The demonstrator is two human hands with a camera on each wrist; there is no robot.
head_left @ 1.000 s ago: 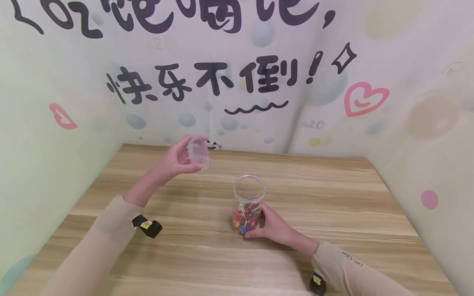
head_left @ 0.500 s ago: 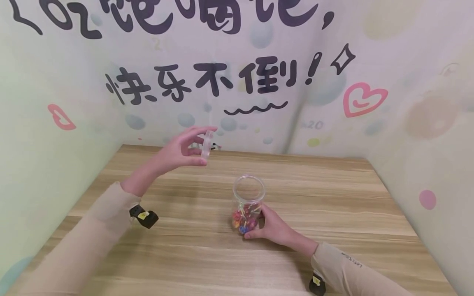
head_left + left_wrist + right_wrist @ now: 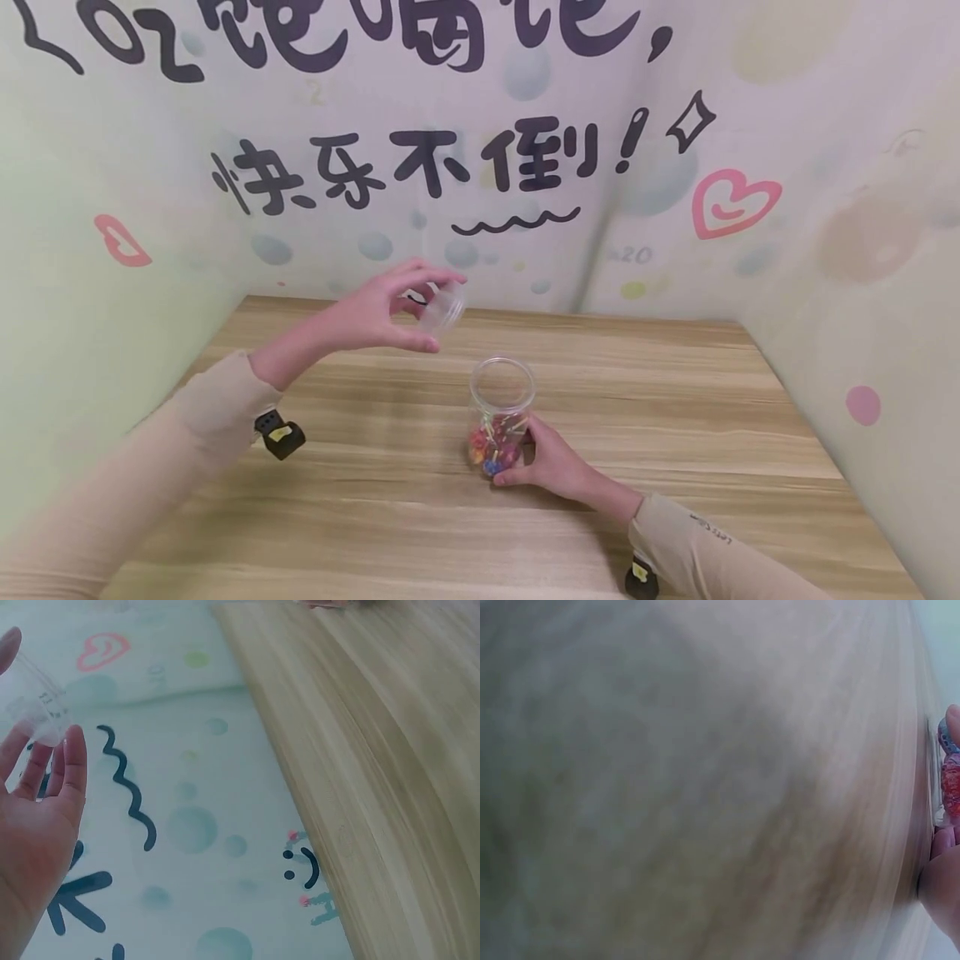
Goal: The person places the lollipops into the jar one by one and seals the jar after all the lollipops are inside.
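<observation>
My left hand (image 3: 378, 310) is raised over the back of the table, pinching a clear plastic lid (image 3: 446, 310) by its edge between thumb and fingers. The lid is tilted, left of and above an uncovered clear plastic jar (image 3: 480, 402). In the left wrist view the lid (image 3: 46, 701) shows at the left edge, between thumb and fingertips. Low around the upright jar, my right hand (image 3: 557, 468) grips its right side. Colourful wrapped lollipops (image 3: 495, 450) with sticks pointing up lie in the jar's bottom. The right wrist view catches only part of this hand (image 3: 943, 889) and a red wrapper (image 3: 951, 784).
The jar stands on a wood-grain table (image 3: 390, 533). A white wall (image 3: 420, 233) with black lettering and coloured dots rises right behind the table's back edge, with side walls left and right. Each sleeve carries a small black wrist camera (image 3: 281, 435).
My left hand has moved right, nearer the jar, and turned the lid from facing the camera, through edge-on, to a downward tilt. My right hand and the jar have stayed in place.
</observation>
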